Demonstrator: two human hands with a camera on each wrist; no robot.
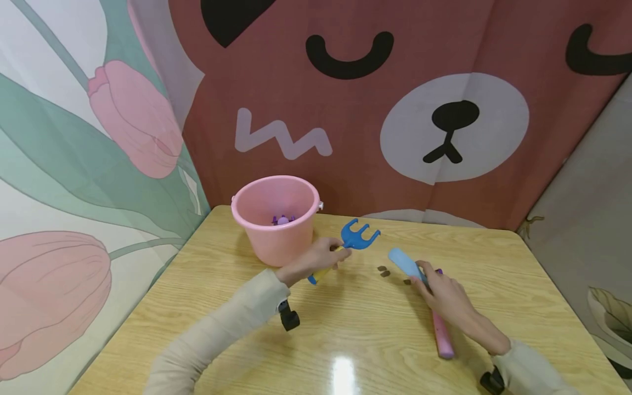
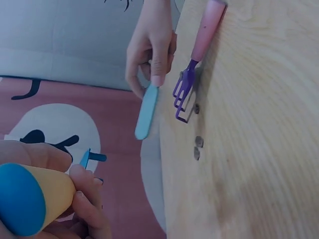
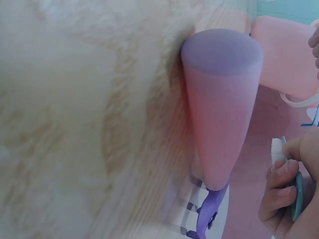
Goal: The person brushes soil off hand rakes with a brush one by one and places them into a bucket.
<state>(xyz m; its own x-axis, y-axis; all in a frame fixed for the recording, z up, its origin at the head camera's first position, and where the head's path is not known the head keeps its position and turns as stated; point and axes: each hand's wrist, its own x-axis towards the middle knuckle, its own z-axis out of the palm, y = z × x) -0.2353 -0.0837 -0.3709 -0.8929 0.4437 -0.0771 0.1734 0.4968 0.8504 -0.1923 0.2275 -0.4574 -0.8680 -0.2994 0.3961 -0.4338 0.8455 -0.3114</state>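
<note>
My left hand grips the yellow handle of a toy hand rake with a blue three-pronged head, held above the table beside the bucket. In the left wrist view the handle's blue butt end faces the camera. A light blue brush is in my right hand, pinched between thumb and fingers; white bristles show in the right wrist view. Under that hand, a second toy rake with a pink handle and purple prongs lies on the table. Small brown pieces lie near the brush.
A pink bucket stands at the back left of the wooden table, with a purple object inside. Behind the table hangs a printed cloth with a bear face; a tulip-patterned cloth hangs at the left.
</note>
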